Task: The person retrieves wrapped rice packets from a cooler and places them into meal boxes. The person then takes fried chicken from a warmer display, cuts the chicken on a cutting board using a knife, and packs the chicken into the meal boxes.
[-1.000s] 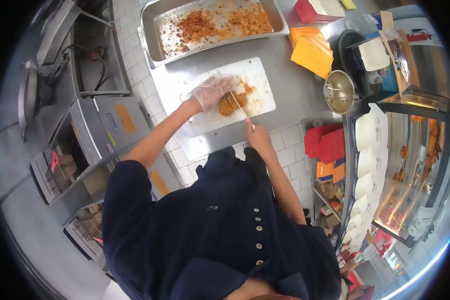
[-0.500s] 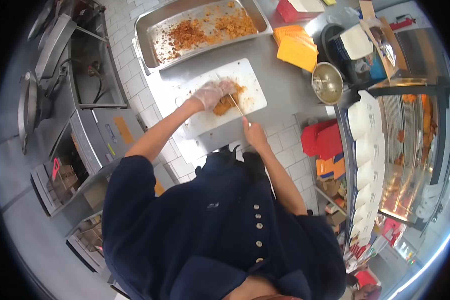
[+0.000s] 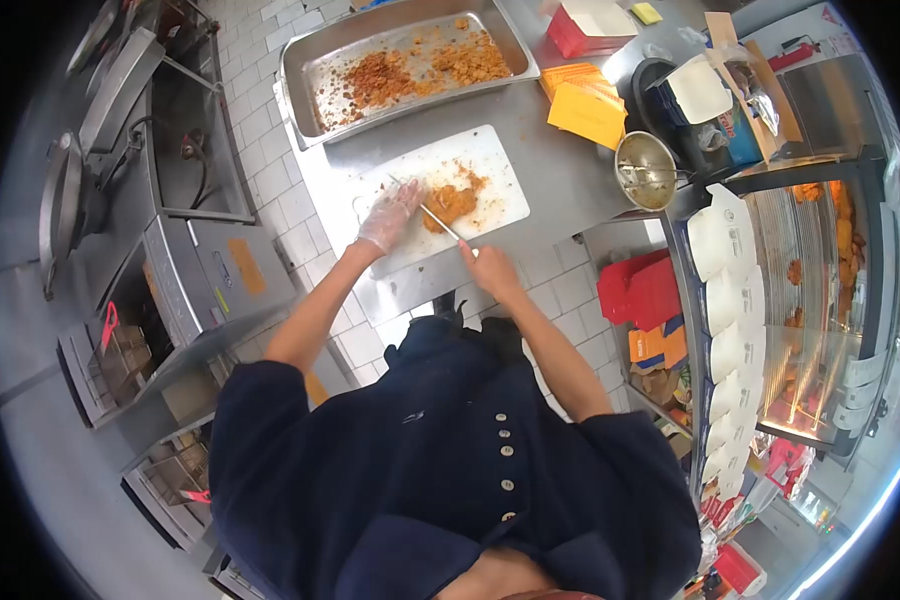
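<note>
My left hand (image 3: 394,214), in a clear plastic glove, is at the left part of a white cutting board (image 3: 505,165). Its fingers are stretched out and lie against the far part of the blade; whether they press on it I cannot tell. In my bare right hand (image 3: 490,270) is the handle of a knife (image 3: 439,222), its blade slanting up and left across the board. Right beside the blade lies a piece of breaded fried chicken (image 3: 452,204), with crumbs scattered around it.
Behind the board stands a deep steel pan (image 3: 315,75) with chopped brown and orange bits. Orange cartons (image 3: 585,110), a metal bowl (image 3: 647,165) and a red box (image 3: 588,28) are to the right. A row of white cartons (image 3: 730,290) stands before a heated display case (image 3: 810,300).
My left hand has moved left off the chicken, which now shows more fully. The knife and my right hand have shifted left and nearer to me, and the blade slants more.
</note>
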The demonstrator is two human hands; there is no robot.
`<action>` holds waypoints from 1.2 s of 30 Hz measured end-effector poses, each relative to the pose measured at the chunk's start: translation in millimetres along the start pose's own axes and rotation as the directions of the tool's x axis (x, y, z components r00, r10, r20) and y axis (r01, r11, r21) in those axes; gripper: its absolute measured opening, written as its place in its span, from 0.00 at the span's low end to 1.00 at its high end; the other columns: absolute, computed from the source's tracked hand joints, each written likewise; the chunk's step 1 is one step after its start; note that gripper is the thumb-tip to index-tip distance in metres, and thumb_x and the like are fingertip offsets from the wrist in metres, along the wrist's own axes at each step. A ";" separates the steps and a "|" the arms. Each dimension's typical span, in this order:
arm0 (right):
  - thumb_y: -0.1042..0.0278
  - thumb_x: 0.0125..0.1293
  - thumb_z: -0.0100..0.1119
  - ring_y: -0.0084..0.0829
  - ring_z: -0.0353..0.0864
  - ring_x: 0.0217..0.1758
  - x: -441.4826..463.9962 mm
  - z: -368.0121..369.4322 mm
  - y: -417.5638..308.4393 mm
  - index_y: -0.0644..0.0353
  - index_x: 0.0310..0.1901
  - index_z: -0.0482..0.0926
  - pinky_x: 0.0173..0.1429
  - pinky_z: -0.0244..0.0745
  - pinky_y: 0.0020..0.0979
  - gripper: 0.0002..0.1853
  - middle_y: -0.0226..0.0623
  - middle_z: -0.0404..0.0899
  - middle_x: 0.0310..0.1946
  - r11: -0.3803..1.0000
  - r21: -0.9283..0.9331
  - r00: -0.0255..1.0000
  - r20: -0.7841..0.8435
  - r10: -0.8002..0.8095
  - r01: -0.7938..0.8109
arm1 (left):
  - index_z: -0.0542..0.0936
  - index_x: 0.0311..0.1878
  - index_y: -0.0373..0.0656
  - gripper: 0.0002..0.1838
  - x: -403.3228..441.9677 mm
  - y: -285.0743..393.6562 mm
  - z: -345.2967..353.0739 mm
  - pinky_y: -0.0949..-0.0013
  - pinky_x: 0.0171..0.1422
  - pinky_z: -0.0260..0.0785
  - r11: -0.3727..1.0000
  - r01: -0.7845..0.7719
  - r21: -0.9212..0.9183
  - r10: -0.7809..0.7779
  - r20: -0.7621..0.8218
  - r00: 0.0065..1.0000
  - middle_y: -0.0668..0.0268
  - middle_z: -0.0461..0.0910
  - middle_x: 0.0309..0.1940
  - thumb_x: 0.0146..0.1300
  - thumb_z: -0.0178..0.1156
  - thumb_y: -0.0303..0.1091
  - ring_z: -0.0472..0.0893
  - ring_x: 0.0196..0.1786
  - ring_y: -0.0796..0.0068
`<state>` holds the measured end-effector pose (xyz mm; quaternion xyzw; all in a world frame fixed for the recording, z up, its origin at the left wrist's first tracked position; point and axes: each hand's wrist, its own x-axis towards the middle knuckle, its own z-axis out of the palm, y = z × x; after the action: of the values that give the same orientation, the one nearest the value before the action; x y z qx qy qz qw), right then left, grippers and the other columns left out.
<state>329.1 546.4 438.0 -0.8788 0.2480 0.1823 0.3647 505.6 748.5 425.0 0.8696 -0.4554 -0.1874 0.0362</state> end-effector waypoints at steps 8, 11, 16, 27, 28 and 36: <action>0.28 0.73 0.41 0.66 0.83 0.44 7.9 -21.7 3.7 0.78 0.32 0.82 0.51 0.77 0.55 0.46 0.70 0.81 0.33 0.999 -0.029 0.990 0.137 -0.041 0.045 | 0.51 0.81 0.38 0.37 -21.0 9.9 -23.5 0.54 0.84 0.51 0.977 0.031 0.211 -0.019 -0.059 0.998 0.55 0.46 0.83 0.66 0.43 0.26 0.53 0.83 0.62; 0.28 0.72 0.43 0.68 0.83 0.44 -2.7 -13.7 -1.2 0.76 0.35 0.84 0.54 0.76 0.55 0.45 0.71 0.82 0.35 0.998 -0.040 0.996 0.077 -0.053 0.056 | 0.50 0.81 0.38 0.40 -26.8 6.7 -1.8 0.54 0.84 0.51 0.990 0.023 0.142 -0.014 -0.063 0.998 0.55 0.46 0.83 0.64 0.45 0.26 0.53 0.84 0.62; 0.29 0.74 0.41 0.66 0.83 0.42 14.1 9.0 8.6 0.79 0.32 0.81 0.51 0.77 0.54 0.47 0.70 0.81 0.32 0.997 -0.040 0.998 0.034 -0.057 0.059 | 0.54 0.80 0.37 0.39 -15.6 2.2 25.7 0.54 0.82 0.54 0.982 0.077 0.171 -0.066 -0.069 0.995 0.55 0.50 0.82 0.63 0.48 0.29 0.56 0.83 0.60; 0.29 0.75 0.41 0.36 0.69 0.24 -91.5 -36.7 97.1 0.70 0.23 0.70 0.33 0.66 0.45 0.43 0.44 0.67 0.16 0.940 0.342 0.990 -0.136 0.044 0.005 | 0.60 0.80 0.57 0.45 10.5 56.3 -8.9 0.45 0.76 0.58 0.969 -0.157 0.191 0.216 -0.344 0.914 0.51 0.57 0.79 0.64 0.60 0.64 0.64 0.76 0.48; 0.29 0.75 0.41 0.35 0.69 0.22 -103.0 -36.0 115.0 0.68 0.22 0.70 0.31 0.66 0.44 0.42 0.42 0.67 0.15 0.936 0.347 0.983 -0.144 0.110 -0.054 | 0.59 0.80 0.59 0.45 28.1 60.9 -13.6 0.44 0.76 0.58 0.932 -0.222 0.287 0.294 -0.239 0.925 0.51 0.55 0.80 0.64 0.59 0.66 0.64 0.76 0.48; 0.24 0.73 0.40 0.24 0.65 0.16 -207.8 -5.0 218.8 0.56 0.16 0.66 0.23 0.62 0.33 0.41 0.28 0.64 0.12 0.623 0.683 0.834 -0.035 0.551 -0.382 | 0.79 0.59 0.49 0.22 95.5 59.1 5.2 0.53 0.64 0.73 0.920 -0.380 0.093 0.388 -0.351 0.852 0.56 0.76 0.61 0.64 0.64 0.45 0.77 0.61 0.51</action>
<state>36.9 471.9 425.0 -0.6150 0.5584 0.0654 0.5528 506.9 637.6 406.0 0.7808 -0.6070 -0.0079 0.1474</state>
